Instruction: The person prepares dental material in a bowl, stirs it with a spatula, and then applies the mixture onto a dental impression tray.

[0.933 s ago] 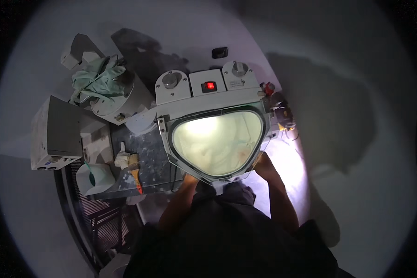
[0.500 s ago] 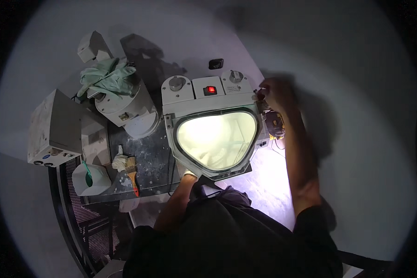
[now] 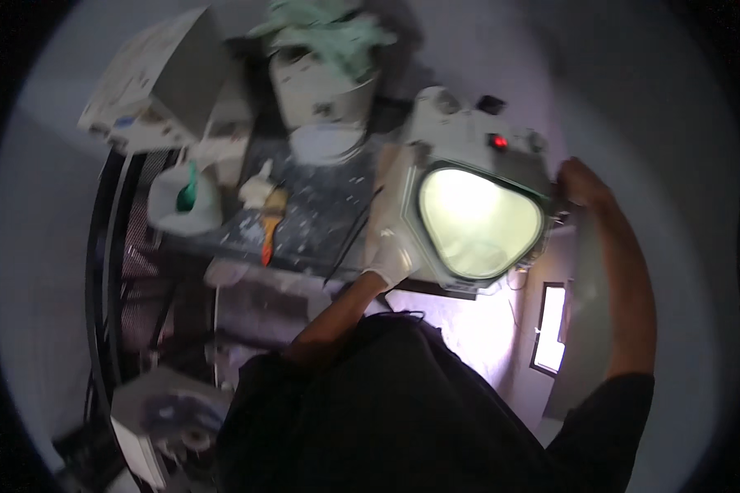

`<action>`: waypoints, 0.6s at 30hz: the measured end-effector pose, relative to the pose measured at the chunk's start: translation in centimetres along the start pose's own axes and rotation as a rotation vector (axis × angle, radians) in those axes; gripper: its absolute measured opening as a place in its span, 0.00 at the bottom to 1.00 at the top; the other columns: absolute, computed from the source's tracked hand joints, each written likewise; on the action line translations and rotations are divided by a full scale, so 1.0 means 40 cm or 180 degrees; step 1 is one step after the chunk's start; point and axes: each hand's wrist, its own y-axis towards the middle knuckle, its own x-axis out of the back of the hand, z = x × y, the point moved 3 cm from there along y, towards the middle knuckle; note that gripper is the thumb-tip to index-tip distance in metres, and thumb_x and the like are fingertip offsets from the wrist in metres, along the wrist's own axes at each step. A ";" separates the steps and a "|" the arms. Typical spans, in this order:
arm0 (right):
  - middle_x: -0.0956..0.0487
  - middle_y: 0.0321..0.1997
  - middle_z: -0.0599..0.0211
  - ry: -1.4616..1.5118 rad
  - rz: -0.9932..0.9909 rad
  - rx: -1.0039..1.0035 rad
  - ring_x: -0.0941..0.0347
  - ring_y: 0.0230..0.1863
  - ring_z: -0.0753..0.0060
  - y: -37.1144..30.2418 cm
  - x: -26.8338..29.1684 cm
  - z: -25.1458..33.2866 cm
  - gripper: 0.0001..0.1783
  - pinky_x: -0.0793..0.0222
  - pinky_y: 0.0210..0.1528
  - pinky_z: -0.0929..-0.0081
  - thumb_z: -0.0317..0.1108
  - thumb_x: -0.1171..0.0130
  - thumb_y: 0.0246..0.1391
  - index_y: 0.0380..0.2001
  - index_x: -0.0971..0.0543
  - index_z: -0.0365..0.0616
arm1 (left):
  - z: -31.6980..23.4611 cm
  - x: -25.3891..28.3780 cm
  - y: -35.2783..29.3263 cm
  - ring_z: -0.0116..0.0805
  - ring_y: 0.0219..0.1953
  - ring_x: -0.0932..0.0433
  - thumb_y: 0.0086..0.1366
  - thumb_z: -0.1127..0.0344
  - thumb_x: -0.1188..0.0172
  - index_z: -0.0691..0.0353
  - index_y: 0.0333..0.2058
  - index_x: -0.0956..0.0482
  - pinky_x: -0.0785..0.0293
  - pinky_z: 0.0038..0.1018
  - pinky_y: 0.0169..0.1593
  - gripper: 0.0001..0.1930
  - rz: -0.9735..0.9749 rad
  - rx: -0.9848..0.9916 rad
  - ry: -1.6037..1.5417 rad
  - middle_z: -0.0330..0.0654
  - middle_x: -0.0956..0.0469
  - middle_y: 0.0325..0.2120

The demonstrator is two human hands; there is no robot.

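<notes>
A white box-shaped cabinet [image 3: 460, 123] with a lit, rounded-triangular window [image 3: 481, 226] and a glowing red switch [image 3: 499, 142] stands in front of me. My left hand [image 3: 395, 259], in a white glove, is beside its lower left wall; motion blurs the fingers, and I cannot tell whether they touch it. My bare right hand [image 3: 582, 182] is at the cabinet's upper right side, its fingers curled in. What they grip there is hidden. A pale haze fills the window, and nothing behind it is distinct.
To the left, the dark, dusty bench [image 3: 312, 222] bears a paintbrush [image 3: 272, 223] and a cut-open white container [image 3: 173, 209] with something green in it. Green cloth [image 3: 329, 37] drapes a white machine [image 3: 325, 90]. A large white box [image 3: 152, 82] is at far left, and a wall [image 3: 682, 205] at right.
My view has shifted, so the bench and cabinet sit differently in it. My gloved left hand, mostly hidden before at the cabinet's lower left, now shows outside it. My right hand stays at the upper right side.
</notes>
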 end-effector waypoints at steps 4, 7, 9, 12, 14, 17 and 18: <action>0.17 0.36 0.51 0.0760 -0.0986 0.0058 0.20 0.35 0.65 -0.035 0.124 0.030 0.10 0.26 0.38 0.69 0.25 0.41 0.51 0.38 0.19 0.33 | -0.046 0.099 -0.046 0.47 0.33 0.18 0.57 0.62 0.36 0.61 0.34 0.15 0.24 0.36 0.40 0.10 0.0526 -0.0549 0.2333 0.49 0.18 0.28; 0.18 0.45 0.53 0.2232 -0.1308 -0.0173 0.21 0.46 0.64 -0.022 0.194 0.125 0.19 0.26 0.48 0.68 0.36 0.32 0.49 0.44 0.18 0.37 | -0.040 0.250 -0.096 0.43 0.35 0.17 0.57 0.64 0.33 0.60 0.36 0.14 0.23 0.31 0.40 0.10 0.0344 0.0024 0.1802 0.48 0.17 0.33; 0.18 0.47 0.53 0.2447 -0.1418 -0.0124 0.21 0.46 0.66 -0.024 0.174 0.203 0.18 0.27 0.49 0.68 0.35 0.34 0.51 0.44 0.18 0.38 | 0.004 0.359 -0.125 0.43 0.36 0.17 0.57 0.63 0.33 0.60 0.35 0.14 0.23 0.30 0.41 0.10 -0.0085 0.0293 0.2104 0.49 0.16 0.32; 0.17 0.44 0.59 0.2835 -0.1622 0.0185 0.21 0.45 0.69 -0.001 0.109 0.233 0.12 0.27 0.50 0.70 0.29 0.38 0.56 0.43 0.17 0.41 | 0.121 0.482 -0.144 0.46 0.37 0.18 0.56 0.64 0.33 0.57 0.36 0.14 0.24 0.33 0.44 0.10 -0.0648 0.0265 0.2936 0.49 0.17 0.34; 0.16 0.42 0.62 0.2488 -0.2012 0.0340 0.21 0.44 0.71 0.005 0.086 0.262 0.09 0.27 0.49 0.72 0.27 0.38 0.55 0.41 0.16 0.41 | 0.187 0.534 -0.151 0.44 0.33 0.19 0.52 0.60 0.31 0.50 0.33 0.13 0.24 0.36 0.39 0.09 -0.1411 0.0379 0.3234 0.43 0.17 0.29; 0.16 0.42 0.61 0.2584 -0.2345 0.0294 0.20 0.44 0.70 0.008 0.085 0.304 0.09 0.26 0.48 0.75 0.26 0.36 0.54 0.39 0.16 0.40 | 0.195 0.526 -0.141 0.45 0.35 0.21 0.51 0.61 0.30 0.50 0.33 0.12 0.26 0.37 0.41 0.09 -0.1596 0.0265 0.3314 0.43 0.17 0.28; 0.16 0.42 0.61 0.2495 -0.2679 0.0441 0.20 0.44 0.69 0.009 0.072 0.295 0.09 0.26 0.47 0.75 0.26 0.35 0.54 0.39 0.16 0.40 | 0.193 0.513 -0.131 0.45 0.35 0.22 0.50 0.61 0.30 0.51 0.33 0.12 0.27 0.38 0.42 0.09 -0.1585 0.0137 0.3492 0.42 0.18 0.28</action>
